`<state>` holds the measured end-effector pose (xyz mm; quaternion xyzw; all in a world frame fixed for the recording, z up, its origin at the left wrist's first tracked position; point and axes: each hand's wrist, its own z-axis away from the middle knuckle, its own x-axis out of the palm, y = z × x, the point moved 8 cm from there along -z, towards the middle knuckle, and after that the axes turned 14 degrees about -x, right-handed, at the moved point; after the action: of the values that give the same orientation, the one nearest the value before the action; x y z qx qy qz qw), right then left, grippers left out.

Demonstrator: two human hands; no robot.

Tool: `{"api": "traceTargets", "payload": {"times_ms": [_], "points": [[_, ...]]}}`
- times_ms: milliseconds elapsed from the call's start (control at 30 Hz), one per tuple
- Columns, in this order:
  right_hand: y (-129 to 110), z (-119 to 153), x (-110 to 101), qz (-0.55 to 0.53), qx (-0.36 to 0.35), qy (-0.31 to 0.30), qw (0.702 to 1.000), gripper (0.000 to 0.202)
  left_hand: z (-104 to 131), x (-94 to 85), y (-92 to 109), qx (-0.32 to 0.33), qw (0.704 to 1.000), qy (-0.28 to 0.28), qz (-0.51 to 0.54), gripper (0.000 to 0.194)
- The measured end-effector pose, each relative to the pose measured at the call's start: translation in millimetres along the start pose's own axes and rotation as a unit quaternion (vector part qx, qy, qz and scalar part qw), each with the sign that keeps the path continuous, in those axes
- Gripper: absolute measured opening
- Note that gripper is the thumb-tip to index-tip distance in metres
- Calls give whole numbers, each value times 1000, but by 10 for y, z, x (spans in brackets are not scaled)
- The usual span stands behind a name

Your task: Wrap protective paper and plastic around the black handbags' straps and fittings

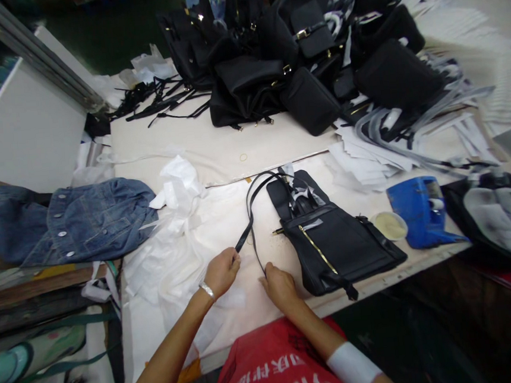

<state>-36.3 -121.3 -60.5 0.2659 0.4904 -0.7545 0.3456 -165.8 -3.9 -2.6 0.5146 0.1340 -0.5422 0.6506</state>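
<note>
A white worktable [175,145] is stretching away under a denim jacket [74,219] and crumpled white paper [175,246] on the left and a heap of black bags [297,51] at the back. The left hand [221,271] is closing on the end of a black strap [251,213], while the right hand [279,283] is pinching the same strap just beside it. The strap is looping away and to the right to the black bag [340,243], which is lying flat to the right of both hands, nearer the right one, its long axis slanting away to the left, with a blue tool [418,210] sitting beyond it.

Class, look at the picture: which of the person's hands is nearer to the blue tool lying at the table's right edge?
Right. The right hand pinches the black strap beside the black bag, nearer the blue tool; the left hand grips the strap further away.
</note>
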Motion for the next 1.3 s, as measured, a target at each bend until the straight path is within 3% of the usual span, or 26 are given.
{"api": "traceTargets", "payload": {"times_ms": [100, 167, 200, 267, 333, 400, 500, 567, 667, 867, 1067, 1300], "points": [[94, -4, 83, -57, 12, 7, 998, 9, -136, 90, -55, 5, 1000, 11, -23, 9], [195, 12, 137, -210, 35, 13, 977, 15, -135, 98, -90, 5, 999, 29, -21, 9], [230, 33, 175, -311, 54, 9, 949, 20, -101, 70, -92, 7, 999, 48, -17, 9], [217, 87, 217, -504, 84, 7, 860, 28, 21, -24, -61, 16, 996, 91, -3, 10], [135, 123, 143, -626, 87, 36, 774, 34, 170, -110, 0, 25, 993, 112, 14, 12], [61, 139, -3, -678, 78, 89, 725, 34, 292, -137, 52, 24, 994, 98, 32, 14], [-16, 138, -202, -706, 71, 153, 687, 31, 396, -100, 60, -1, 997, 51, 63, 18], [-51, 120, -291, -710, 64, 173, 679, 29, 430, -55, 31, -23, 997, 25, 75, 21], [-70, 97, -348, -698, 60, 187, 689, 29, 462, 3, 12, -41, 996, 5, 80, 23], [-115, 104, -265, -679, 56, 177, 710, 30, 497, 69, 77, -45, 994, -10, 99, 22], [-139, 133, -175, -623, 33, 175, 762, 27, 533, 106, 132, -56, 986, -13, 158, 21], [-150, 199, 55, -643, 57, 82, 759, 34, 625, 357, 64, -108, 967, -38, 226, 25]]}}
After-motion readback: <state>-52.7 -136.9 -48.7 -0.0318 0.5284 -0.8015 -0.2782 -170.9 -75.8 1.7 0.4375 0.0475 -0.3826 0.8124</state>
